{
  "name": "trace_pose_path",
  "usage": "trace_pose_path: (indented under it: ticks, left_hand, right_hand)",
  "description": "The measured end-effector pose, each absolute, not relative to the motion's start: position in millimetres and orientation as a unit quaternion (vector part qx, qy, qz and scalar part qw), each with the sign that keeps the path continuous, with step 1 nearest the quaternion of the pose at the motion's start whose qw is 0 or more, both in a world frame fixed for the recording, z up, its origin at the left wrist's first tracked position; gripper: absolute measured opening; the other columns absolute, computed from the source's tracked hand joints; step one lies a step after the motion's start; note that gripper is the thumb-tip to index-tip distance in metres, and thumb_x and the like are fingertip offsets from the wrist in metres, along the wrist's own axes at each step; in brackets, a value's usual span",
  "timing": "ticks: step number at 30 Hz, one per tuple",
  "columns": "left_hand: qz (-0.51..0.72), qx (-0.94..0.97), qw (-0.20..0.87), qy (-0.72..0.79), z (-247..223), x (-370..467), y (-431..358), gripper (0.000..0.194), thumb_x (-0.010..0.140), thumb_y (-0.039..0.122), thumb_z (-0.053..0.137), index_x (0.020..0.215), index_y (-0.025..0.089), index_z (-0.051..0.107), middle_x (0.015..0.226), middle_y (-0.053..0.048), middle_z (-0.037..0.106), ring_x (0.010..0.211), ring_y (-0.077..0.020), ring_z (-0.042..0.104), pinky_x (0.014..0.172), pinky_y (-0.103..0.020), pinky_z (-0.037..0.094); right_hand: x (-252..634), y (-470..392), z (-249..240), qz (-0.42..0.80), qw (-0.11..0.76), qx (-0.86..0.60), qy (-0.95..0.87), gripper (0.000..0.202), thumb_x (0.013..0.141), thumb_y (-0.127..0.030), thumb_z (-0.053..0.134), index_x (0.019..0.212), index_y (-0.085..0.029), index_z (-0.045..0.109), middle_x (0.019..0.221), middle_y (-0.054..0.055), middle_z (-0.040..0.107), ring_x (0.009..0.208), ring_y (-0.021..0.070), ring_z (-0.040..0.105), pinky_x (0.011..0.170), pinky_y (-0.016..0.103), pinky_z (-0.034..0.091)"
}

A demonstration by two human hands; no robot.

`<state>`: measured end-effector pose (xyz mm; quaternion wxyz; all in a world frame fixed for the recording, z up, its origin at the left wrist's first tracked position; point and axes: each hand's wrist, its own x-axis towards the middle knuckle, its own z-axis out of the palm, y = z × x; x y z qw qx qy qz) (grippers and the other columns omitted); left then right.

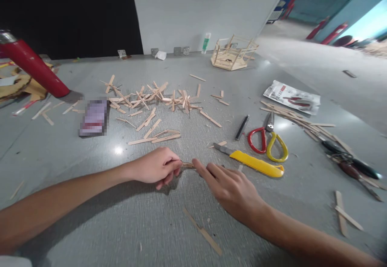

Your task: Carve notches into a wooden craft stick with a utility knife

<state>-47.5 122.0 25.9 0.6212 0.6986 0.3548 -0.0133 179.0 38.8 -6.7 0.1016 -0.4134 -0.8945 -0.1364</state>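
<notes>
My left hand [157,165] pinches one end of a short wooden craft stick [188,165] between thumb and fingers. At the stick's other end, my right hand [231,186] is closed with its index fingertip against the wood; its thumb is hidden. Just beyond my right hand lies a yellow utility knife [256,163], its blade pointing left. A broken craft stick [208,239] rests on the grey table [121,226] nearer to me. Several cut sticks [157,94] are heaped farther back.
Red-and-yellow-handled pliers [270,128] and a black pen [242,127] lie right of centre. A hexagonal stick frame [231,57] and a glue stick [206,43] stand at the back. Left are a pixelated phone-like object [94,117] and a red cylinder [38,69]. Right: a packet [292,97].
</notes>
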Motion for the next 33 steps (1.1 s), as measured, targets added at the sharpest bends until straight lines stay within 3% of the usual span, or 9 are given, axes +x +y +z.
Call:
trace_pose_path:
  ticks: [5,15,26,33]
  left_hand:
    - [-0.016,0.712,0.604,0.358,28.2,-46.7,122.0,0.038,0.100,0.035,0.040,0.068,0.017,0.050,0.050,0.003,0.054,0.035,-0.0071,0.050,0.040,-0.017,0.036]
    - [-0.022,0.726,0.588,0.357,28.4,-45.4,122.4,0.038,0.100,0.033,0.038,0.068,0.016,0.051,0.049,0.003,0.054,0.035,-0.0071,0.050,0.040,-0.016,0.036]
    - [-0.010,0.735,0.584,0.345,26.0,-47.6,123.4,0.041,0.100,0.040,0.040,0.066,0.017,0.048,0.050,0.003,0.051,0.036,-0.0071,0.049,0.041,-0.017,0.036]
    - [-0.012,0.720,0.592,0.362,25.7,-47.4,122.7,0.040,0.100,0.043,0.040,0.071,0.017,0.050,0.054,0.003,0.051,0.037,-0.0064,0.048,0.039,-0.016,0.036]
  right_hand:
    - [176.3,40.7,-5.0,-0.144,0.093,-0.396,-0.902,0.048,0.083,0.003,0.042,0.129,-0.005,0.051,0.075,0.001,0.062,0.061,0.0159,0.060,0.050,0.030,0.044]
    - [172.8,39.3,-2.6,-0.160,0.075,-0.406,-0.897,0.046,0.084,0.002,0.044,0.129,-0.008,0.053,0.075,0.002,0.063,0.063,0.0160,0.061,0.050,0.029,0.043]
    - [158.6,34.0,8.2,-0.281,0.010,-0.393,-0.876,0.039,0.087,0.002,0.041,0.120,-0.007,0.062,0.067,0.002,0.059,0.054,0.0158,0.054,0.045,0.030,0.039]
    - [162.5,34.5,6.9,-0.240,0.009,-0.403,-0.883,0.041,0.085,0.003,0.043,0.122,-0.007,0.058,0.070,0.002,0.060,0.055,0.0159,0.057,0.046,0.031,0.039]
